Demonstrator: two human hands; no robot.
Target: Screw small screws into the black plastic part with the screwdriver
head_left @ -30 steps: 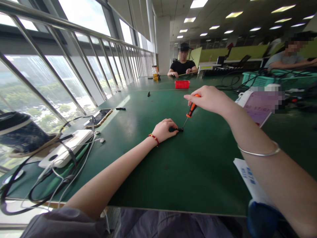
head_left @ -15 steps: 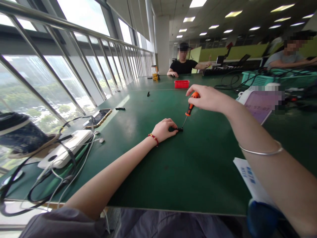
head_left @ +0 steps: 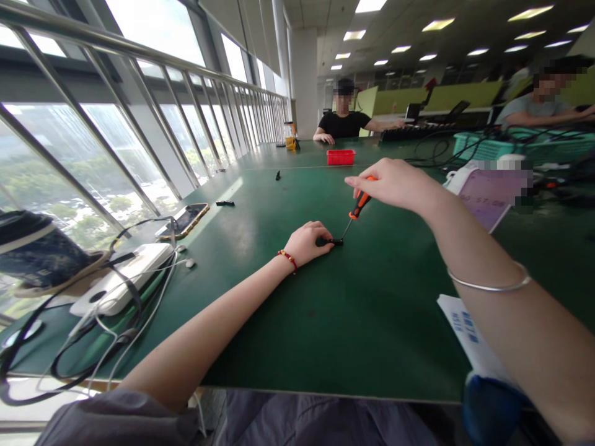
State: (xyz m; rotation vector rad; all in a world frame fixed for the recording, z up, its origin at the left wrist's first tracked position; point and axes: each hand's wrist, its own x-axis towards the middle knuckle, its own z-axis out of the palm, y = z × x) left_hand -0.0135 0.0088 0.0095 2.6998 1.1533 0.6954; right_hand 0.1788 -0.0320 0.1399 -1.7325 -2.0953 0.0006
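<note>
In the head view, my left hand rests on the green table, its fingers closed on a small black part that lies flat. My right hand is raised to the right of it, gripping an orange and black screwdriver by the handle. The screwdriver leans, its top toward the right, and the tip of its shaft meets the right end of the black part. What the tip touches there is too small to make out.
Two more black pieces, one nearer and one farther, lie to the left. A red tray stands ahead. At left are a phone, a white power strip and cables. A pink-screened device stands right. A person sits opposite.
My right hand has turned on the screwdriver handle, and its fingers have shifted. The screwdriver tilts slightly more to the right. My left hand and the black part stay put.
</note>
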